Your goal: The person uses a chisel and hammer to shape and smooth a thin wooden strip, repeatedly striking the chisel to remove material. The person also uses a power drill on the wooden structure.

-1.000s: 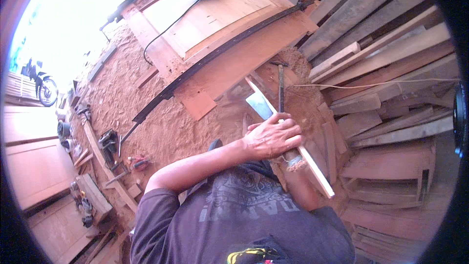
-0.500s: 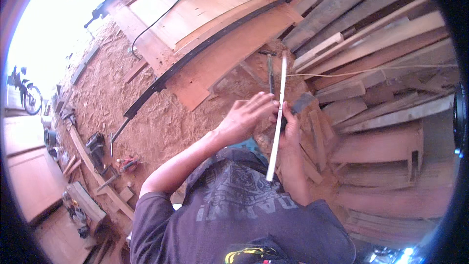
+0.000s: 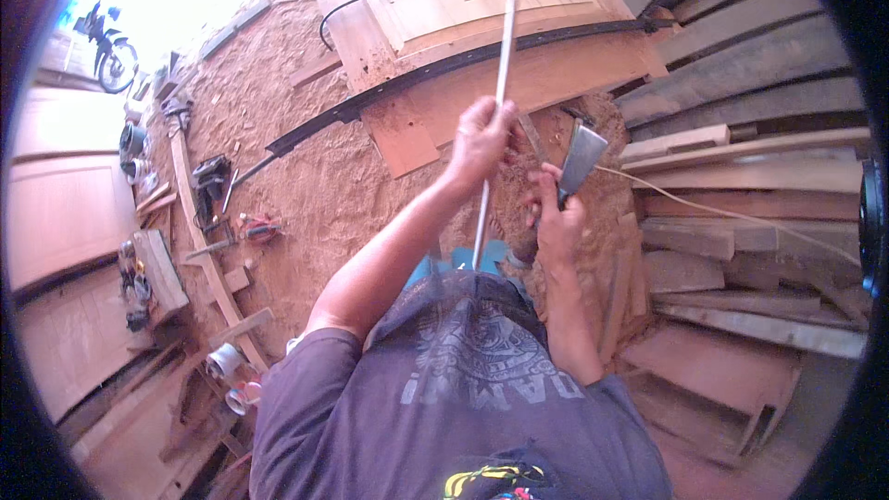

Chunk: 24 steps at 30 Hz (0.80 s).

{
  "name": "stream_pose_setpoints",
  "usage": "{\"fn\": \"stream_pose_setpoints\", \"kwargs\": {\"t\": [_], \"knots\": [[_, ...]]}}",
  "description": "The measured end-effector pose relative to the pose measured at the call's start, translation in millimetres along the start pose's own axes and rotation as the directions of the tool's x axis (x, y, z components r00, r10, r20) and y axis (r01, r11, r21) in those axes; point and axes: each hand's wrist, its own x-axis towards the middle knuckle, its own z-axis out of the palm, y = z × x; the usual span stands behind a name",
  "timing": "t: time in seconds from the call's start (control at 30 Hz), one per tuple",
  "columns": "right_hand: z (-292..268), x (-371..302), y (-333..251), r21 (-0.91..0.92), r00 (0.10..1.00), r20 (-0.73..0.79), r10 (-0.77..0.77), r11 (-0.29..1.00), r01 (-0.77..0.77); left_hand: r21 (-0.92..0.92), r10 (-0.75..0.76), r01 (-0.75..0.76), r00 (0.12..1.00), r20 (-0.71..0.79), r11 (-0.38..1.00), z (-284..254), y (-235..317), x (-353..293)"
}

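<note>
My left hand [image 3: 480,141] is closed round a long, thin, pale strip [image 3: 507,42], which stretches from over the wooden panel down towards my shirt. To its right, my right hand [image 3: 560,227] grips a putty knife [image 3: 582,159], its wide grey blade pointing up and away. The two hands are apart, above the sawdust-covered ground. Beyond them lies a framed wooden panel [image 3: 444,14], with a long black bar clamp [image 3: 407,76] running across its near side. The lower end of the strip passes in front of something blue [image 3: 444,264] close to my body.
Stacked boards [image 3: 741,139] fill the right side. At the left are a long timber [image 3: 208,268], a dark power tool [image 3: 211,187], red-handled pliers [image 3: 259,227] and rolls of tape [image 3: 225,363]. Wooden panels [image 3: 69,194] stand at the far left. A motorbike [image 3: 113,56] is further back.
My left hand has gone from lying flat against the strip to gripping it and has moved away from my right hand. The strip now reaches farther out. The whole view has shifted.
</note>
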Motion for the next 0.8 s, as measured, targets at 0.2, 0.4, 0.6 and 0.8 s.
{"fn": "stream_pose_setpoints", "kwargs": {"t": [0.2, 0.4, 0.6, 0.8], "knots": [[-66, 43, -16, 0.007, 0.991, 0.082, 0.101, 0.995, -0.102, 0.303, -0.005, 0.060, 0.984, -0.179, 0.951, -56, 5, -44], [-51, 35, -83, 0.046, 0.893, 0.444, -0.067, 0.998, 0.052, 0.194, -0.217, 0.318, 0.885, -0.411, 0.928, -95, -115, -168], [-64, 7, -18, -0.304, 0.917, 0.387, 0.095, 0.952, 0.030, 0.048, -0.290, 0.334, 0.875, -0.388, 0.941, -83, -94, -164], [-27, -33, -62, -0.037, 0.880, 0.468, -0.077, 0.994, 0.106, -0.302, -0.318, 0.234, 0.909, -0.270, 0.924, -100, -106, -145]]}}
